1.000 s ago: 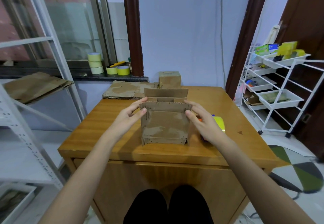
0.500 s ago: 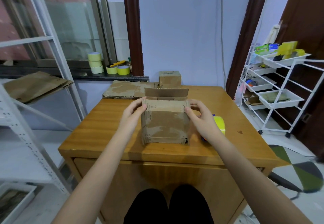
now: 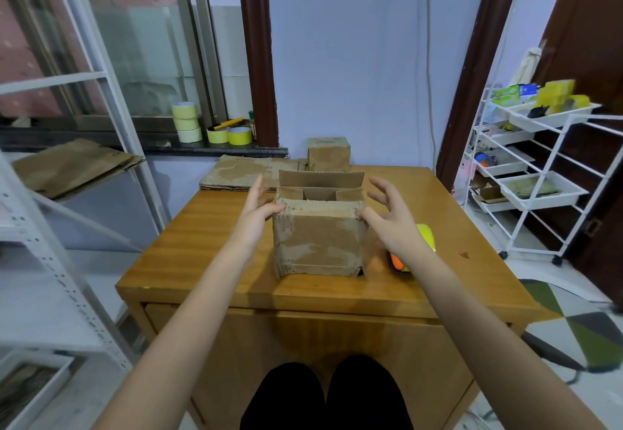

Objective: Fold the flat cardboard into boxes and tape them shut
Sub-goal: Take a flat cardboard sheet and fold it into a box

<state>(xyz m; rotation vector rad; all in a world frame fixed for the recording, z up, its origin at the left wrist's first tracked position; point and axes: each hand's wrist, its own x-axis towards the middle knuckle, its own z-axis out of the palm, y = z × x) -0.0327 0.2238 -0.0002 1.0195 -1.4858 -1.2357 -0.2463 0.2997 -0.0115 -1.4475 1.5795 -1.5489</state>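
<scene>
A worn cardboard box [image 3: 318,241] stands upright on the wooden table [image 3: 202,254]. Its near top flap is folded inward, the far flap still stands up, and the two side flaps lie down inside. My left hand [image 3: 258,209] is at the box's upper left corner, thumb on the near flap's edge and fingers raised. My right hand [image 3: 387,217] is at the upper right corner, thumb touching the flap's edge, fingers spread and lifted. A yellow tape dispenser [image 3: 423,239] lies on the table behind my right wrist, partly hidden.
A finished small box [image 3: 328,154] and a stack of flat cardboard [image 3: 249,173] sit at the table's far edge. Tape rolls [image 3: 187,121] stand on the window sill. A white shelf frame [image 3: 67,227] is at left; a white trolley [image 3: 532,173] is at right.
The near flap went from standing up to folded down over the box top. My fingers, which lay on the box top half a second ago, have now lifted and spread.
</scene>
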